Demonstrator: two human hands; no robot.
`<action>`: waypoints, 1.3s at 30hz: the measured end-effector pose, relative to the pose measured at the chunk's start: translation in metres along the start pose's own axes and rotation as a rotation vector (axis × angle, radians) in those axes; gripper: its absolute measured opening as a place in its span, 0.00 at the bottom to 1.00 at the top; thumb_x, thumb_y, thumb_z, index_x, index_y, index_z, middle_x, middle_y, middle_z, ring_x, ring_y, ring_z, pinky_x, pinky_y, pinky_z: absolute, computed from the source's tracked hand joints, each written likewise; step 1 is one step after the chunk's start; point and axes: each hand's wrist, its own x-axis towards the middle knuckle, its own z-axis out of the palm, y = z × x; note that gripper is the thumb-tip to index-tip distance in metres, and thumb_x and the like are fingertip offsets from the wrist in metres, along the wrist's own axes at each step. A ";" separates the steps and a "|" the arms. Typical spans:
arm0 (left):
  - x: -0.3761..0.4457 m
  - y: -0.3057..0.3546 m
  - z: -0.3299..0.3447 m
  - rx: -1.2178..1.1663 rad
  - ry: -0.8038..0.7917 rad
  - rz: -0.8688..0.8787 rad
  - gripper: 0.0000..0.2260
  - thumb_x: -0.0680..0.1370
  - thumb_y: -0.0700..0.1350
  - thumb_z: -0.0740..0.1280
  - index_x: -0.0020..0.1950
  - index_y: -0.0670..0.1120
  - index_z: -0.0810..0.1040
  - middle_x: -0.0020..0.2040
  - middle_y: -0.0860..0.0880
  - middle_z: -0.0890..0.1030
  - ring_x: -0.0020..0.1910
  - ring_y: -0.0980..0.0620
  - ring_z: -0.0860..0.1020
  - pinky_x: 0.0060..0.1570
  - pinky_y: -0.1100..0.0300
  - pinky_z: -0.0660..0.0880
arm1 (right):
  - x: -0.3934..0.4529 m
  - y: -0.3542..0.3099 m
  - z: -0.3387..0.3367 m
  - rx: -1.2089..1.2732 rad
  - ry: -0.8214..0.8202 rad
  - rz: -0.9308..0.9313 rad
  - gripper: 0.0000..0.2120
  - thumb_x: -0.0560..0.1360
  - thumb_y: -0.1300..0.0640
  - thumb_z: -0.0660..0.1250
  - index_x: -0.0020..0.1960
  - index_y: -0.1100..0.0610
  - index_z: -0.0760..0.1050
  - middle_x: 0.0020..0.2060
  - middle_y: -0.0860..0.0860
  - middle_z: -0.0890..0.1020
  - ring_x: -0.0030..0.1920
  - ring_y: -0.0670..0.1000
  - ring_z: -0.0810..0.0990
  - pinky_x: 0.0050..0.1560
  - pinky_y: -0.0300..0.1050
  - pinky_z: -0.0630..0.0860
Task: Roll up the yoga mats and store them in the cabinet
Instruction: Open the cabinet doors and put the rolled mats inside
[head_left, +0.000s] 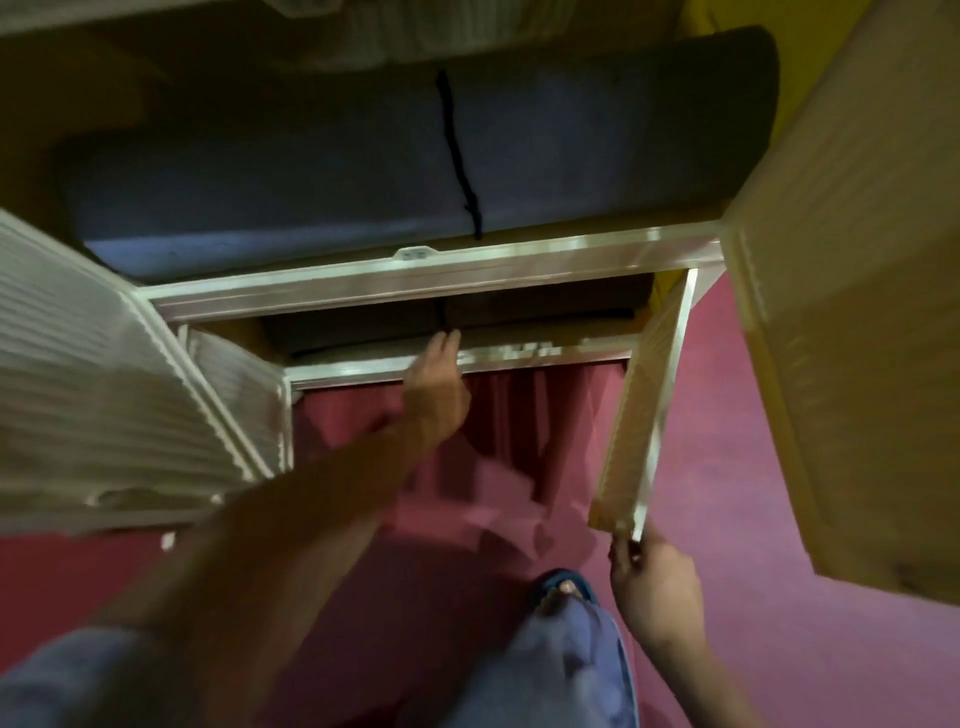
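Note:
A rolled blue yoga mat (311, 171) tied with a black cord lies on the upper shelf of the open cabinet (431, 280). On the lower shelf lies a dark rolled mat (519, 312), also bound by a dark strap. My left hand (436, 384) reaches into the lower shelf, its straight fingers touching that dark mat at the shelf's front edge. My right hand (649, 577) pinches the bottom corner of the lower right door (644, 410), which stands ajar.
The upper doors stand wide open, one on the left (104, 374) and one on the right (852, 312). A small lower left door (234, 384) is open too. Maroon carpet (753, 519) covers the floor. My foot in a blue sandal (563, 590) is below.

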 end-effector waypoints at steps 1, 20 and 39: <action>-0.033 -0.005 0.004 -0.070 0.055 0.013 0.22 0.74 0.40 0.60 0.67 0.39 0.78 0.61 0.38 0.81 0.56 0.36 0.81 0.56 0.47 0.78 | -0.002 -0.004 0.000 -0.006 -0.016 -0.013 0.03 0.79 0.56 0.63 0.49 0.53 0.75 0.36 0.59 0.83 0.43 0.68 0.80 0.35 0.51 0.68; -0.196 -0.170 -0.121 -1.163 0.110 -0.997 0.11 0.79 0.34 0.68 0.60 0.45 0.80 0.51 0.43 0.85 0.48 0.47 0.83 0.45 0.58 0.80 | 0.021 -0.057 0.000 0.969 -0.208 0.263 0.20 0.83 0.62 0.61 0.74 0.53 0.68 0.60 0.53 0.80 0.48 0.55 0.80 0.50 0.50 0.76; -0.008 -0.052 -0.042 -1.280 -0.322 -0.469 0.29 0.84 0.34 0.59 0.82 0.49 0.54 0.75 0.51 0.70 0.69 0.49 0.72 0.50 0.59 0.75 | 0.116 -0.221 0.025 0.907 -0.382 0.090 0.36 0.80 0.72 0.56 0.82 0.48 0.50 0.79 0.53 0.60 0.71 0.60 0.71 0.74 0.66 0.61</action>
